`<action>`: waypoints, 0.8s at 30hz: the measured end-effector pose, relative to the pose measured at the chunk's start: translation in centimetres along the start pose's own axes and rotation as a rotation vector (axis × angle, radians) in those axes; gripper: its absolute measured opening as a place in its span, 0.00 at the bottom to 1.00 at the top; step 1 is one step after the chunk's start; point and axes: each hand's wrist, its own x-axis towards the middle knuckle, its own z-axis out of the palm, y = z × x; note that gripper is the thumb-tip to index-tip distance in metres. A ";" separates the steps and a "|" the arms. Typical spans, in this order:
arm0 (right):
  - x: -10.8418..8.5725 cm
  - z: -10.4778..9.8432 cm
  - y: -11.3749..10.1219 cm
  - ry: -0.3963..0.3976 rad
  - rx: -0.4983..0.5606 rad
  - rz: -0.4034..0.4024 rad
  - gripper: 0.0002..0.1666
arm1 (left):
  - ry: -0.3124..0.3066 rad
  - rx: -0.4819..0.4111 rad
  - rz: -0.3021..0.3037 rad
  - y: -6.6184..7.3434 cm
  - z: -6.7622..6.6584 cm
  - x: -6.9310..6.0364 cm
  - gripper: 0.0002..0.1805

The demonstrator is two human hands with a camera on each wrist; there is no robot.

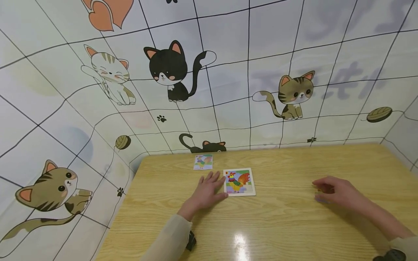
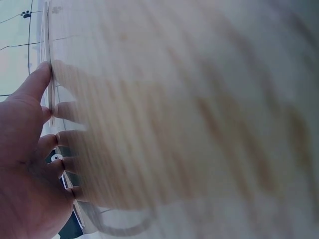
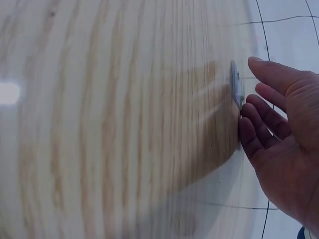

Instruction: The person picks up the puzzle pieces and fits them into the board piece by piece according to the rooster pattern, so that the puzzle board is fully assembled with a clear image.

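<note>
A square rooster jigsaw puzzle [image 1: 237, 181] lies in a white frame on the table, with a pale blank patch at its lower right. My left hand [image 1: 206, 193] rests at the frame's left side, fingers spread and thumb at the lower left corner. In the left wrist view, that hand [image 2: 30, 149] lies low against the tabletop. Far to the right, my right hand [image 1: 337, 192] is over small puzzle pieces [image 1: 321, 199], mostly hidden by it. The right wrist view has a thin flat piece [image 3: 235, 84] beside loosely bent fingers, the thumb apart from them.
A small rooster picture card [image 1: 203, 162] lies behind the puzzle, near the table's back edge. The wooden table [image 1: 281, 214] meets a wall covering [image 1: 235, 90] printed with cats and grid lines at the back and left.
</note>
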 end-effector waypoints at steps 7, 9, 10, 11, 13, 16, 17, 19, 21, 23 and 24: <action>-0.9 -0.8 0.4 -0.055 -0.006 0.062 0.27 | -0.001 -0.001 -0.009 0.1 -0.1 0.1 0.38; -1.1 -0.8 0.5 -0.057 -0.003 0.061 0.26 | -0.003 0.002 -0.009 0.1 0.0 0.1 0.38; -1.0 -0.8 0.6 -0.058 -0.002 0.059 0.25 | -0.004 0.003 -0.009 0.1 -0.1 0.1 0.38; -1.0 -0.8 0.6 -0.058 0.001 0.057 0.24 | -0.007 0.003 -0.011 0.1 -0.1 0.0 0.38; -0.9 -0.7 0.7 -0.059 0.006 0.056 0.23 | -0.012 0.003 -0.012 0.1 -0.2 0.0 0.38; -0.7 -0.7 0.7 -0.075 0.012 0.048 0.22 | -0.007 -0.003 -0.003 0.1 -0.3 -0.2 0.38; -0.6 -0.7 0.7 -0.080 0.013 0.044 0.21 | -0.008 -0.002 -0.002 0.1 -0.4 -0.2 0.38; -0.3 -0.6 0.8 -0.090 0.011 0.039 0.21 | -0.007 -0.004 0.000 0.1 -0.4 -0.2 0.38; 0.0 -0.7 0.8 -0.095 0.011 0.034 0.20 | -0.007 0.000 0.001 0.1 -0.3 -0.2 0.38; 0.3 -0.7 0.9 -0.100 0.021 0.029 0.20 | -0.010 0.008 0.001 0.0 -0.2 -0.1 0.38; 0.5 -0.8 0.9 -0.107 0.028 0.026 0.20 | -0.010 0.011 0.001 0.0 -0.2 0.0 0.38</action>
